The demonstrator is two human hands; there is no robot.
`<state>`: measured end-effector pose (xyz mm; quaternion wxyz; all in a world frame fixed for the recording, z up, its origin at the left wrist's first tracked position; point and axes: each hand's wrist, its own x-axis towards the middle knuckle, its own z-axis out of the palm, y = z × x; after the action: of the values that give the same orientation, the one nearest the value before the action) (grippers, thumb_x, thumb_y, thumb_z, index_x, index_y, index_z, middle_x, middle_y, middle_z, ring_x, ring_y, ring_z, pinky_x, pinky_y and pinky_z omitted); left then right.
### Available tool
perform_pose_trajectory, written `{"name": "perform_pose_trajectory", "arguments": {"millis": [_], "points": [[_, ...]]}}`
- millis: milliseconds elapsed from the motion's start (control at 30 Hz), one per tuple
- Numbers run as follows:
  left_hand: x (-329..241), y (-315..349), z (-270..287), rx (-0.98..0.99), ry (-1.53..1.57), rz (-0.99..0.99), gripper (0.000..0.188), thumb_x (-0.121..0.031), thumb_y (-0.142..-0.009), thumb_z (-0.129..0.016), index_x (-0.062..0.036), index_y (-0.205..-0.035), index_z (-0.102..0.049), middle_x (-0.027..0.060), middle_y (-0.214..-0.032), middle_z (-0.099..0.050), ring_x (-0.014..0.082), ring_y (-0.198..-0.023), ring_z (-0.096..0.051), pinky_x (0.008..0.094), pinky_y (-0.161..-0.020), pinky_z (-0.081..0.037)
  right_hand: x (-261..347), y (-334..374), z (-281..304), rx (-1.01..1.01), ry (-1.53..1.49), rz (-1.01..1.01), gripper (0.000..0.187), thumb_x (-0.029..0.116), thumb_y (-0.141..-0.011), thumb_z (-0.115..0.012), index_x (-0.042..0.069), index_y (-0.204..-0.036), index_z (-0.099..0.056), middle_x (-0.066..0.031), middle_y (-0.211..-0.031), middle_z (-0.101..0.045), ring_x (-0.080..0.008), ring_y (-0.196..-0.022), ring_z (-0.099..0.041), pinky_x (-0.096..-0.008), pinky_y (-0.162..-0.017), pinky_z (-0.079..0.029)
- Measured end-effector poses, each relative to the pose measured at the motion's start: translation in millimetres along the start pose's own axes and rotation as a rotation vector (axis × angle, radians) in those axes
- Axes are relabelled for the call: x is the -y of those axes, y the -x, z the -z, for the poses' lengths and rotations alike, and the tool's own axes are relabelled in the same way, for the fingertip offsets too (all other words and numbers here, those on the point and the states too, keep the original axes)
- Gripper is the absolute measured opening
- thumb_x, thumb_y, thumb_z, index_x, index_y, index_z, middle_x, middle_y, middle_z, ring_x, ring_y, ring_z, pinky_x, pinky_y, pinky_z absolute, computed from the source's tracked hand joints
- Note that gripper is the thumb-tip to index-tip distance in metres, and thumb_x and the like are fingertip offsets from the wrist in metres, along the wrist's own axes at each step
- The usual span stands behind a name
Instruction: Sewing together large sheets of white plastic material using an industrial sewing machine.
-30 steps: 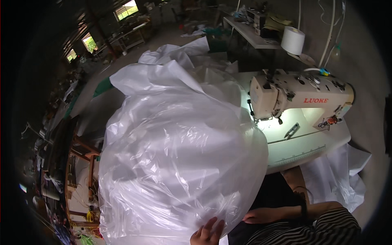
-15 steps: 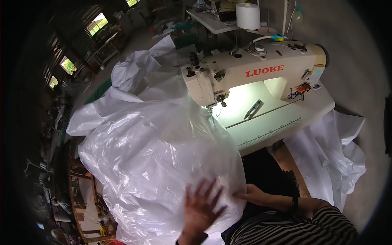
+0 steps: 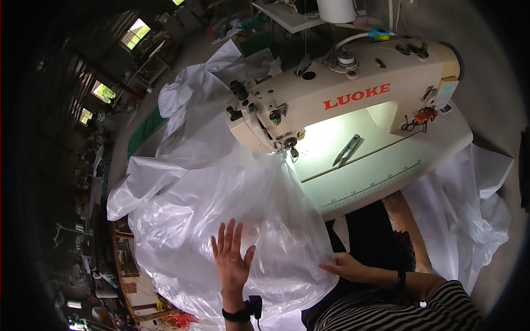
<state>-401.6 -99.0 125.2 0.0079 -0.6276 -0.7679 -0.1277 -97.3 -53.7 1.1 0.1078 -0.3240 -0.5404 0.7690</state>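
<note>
A large sheet of translucent white plastic (image 3: 193, 220) spreads over the left of the sewing machine (image 3: 353, 83) and hangs toward me. Its right part gathers up to the needle and presser foot (image 3: 289, 150). My left hand (image 3: 231, 262) lies over the sheet with fingers stretched out, holding nothing; whether the palm presses on it, I cannot tell. At the sheet's right edge, my right hand (image 3: 346, 267) pinches the plastic between thumb and fingers. Thread snips (image 3: 346, 150) rest on the lit machine bed, right of the needle.
More white sheeting (image 3: 452, 204) hangs beyond the machine bed's right side. A white thread cone (image 3: 337, 10) stands behind the machine, near a side table (image 3: 290, 17). At lower left is a wooden frame (image 3: 124, 259). A ruler scale (image 3: 375, 183) runs along the bed's front edge.
My left hand has moved left and a little up across the sheet, fingers now closer together. My right hand keeps its pinch on the edge. The view has shifted, and the machine appears closer.
</note>
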Motion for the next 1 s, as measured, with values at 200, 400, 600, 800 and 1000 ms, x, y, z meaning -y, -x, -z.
{"name": "perform_pose_trajectory", "arguments": {"millis": [200,400,600,800,1000], "points": [[103.5,22.0,-0.1,-0.098,-0.104,0.284,0.047,-0.018,-0.09,-0.066,-0.0119,-0.135,-0.054,0.0143,-0.14,-0.054,0.0343,-0.131,-0.049,0.0495,-0.108,-0.037,3.5,5.1,9.6,0.071,-0.05,-0.034,0.039,0.033,-0.1,-0.06,-0.004,-0.113,-0.065,-0.006,-0.096,-0.068,-0.0115,-0.089,-0.06,-0.0277,-0.08,-0.05],[76.7,-44.2,114.6,-0.783,-0.196,-0.017,0.035,0.005,-0.086,-0.061,-0.0029,-0.12,-0.061,0.0152,-0.125,-0.064,0.0338,-0.106,-0.066,0.0419,-0.088,-0.055,-4.5,-13.8,19.1,-0.023,-0.089,0.02,0.031,0.025,-0.099,-0.059,-0.004,-0.103,-0.067,-0.0006,-0.084,-0.064,-0.0066,-0.076,-0.057,-0.0257,-0.067,-0.048],[138.0,-136.7,166.5,-0.515,-0.394,0.332,0.06,-0.026,-0.081,-0.074,-0.0102,-0.135,-0.053,0.0134,-0.132,-0.059,0.0345,-0.124,-0.054,0.06,-0.111,-0.029,-12.0,-16.6,16.1,-0.09,0.019,0.05,0.032,0.027,-0.098,-0.061,-0.004,-0.101,-0.066,0.0026,-0.083,-0.06,-0.0051,-0.075,-0.052,-0.0253,-0.065,-0.045],[153.6,-122.6,223.5,-1.031,-0.5,0.032,0.035,-0.002,-0.072,-0.066,-0.01,-0.106,-0.067,0.0093,-0.106,-0.065,0.0339,-0.103,-0.06,0.049,-0.102,-0.04,-9.7,-23.1,11.7,-0.094,0.161,0.082,0.035,0.03,-0.098,-0.06,-0.004,-0.099,-0.066,0.002,-0.078,-0.059,-0.0062,-0.072,-0.051,-0.027,-0.063,-0.045],[-16.2,37.8,298.0,-0.571,-0.821,-0.322,0.043,-0.001,-0.066,-0.055,-0.0121,-0.104,-0.072,0.0118,-0.088,-0.063,0.0314,-0.082,-0.06,0.0524,-0.077,-0.047,-3.3,-19.3,26.0,-0.076,0.306,0.153,0.046,0.041,-0.097,-0.057,-0.004,-0.091,-0.066,-0.011,-0.07,-0.062,-0.0163,-0.065,-0.056,-0.0351,-0.064,-0.047]]}}
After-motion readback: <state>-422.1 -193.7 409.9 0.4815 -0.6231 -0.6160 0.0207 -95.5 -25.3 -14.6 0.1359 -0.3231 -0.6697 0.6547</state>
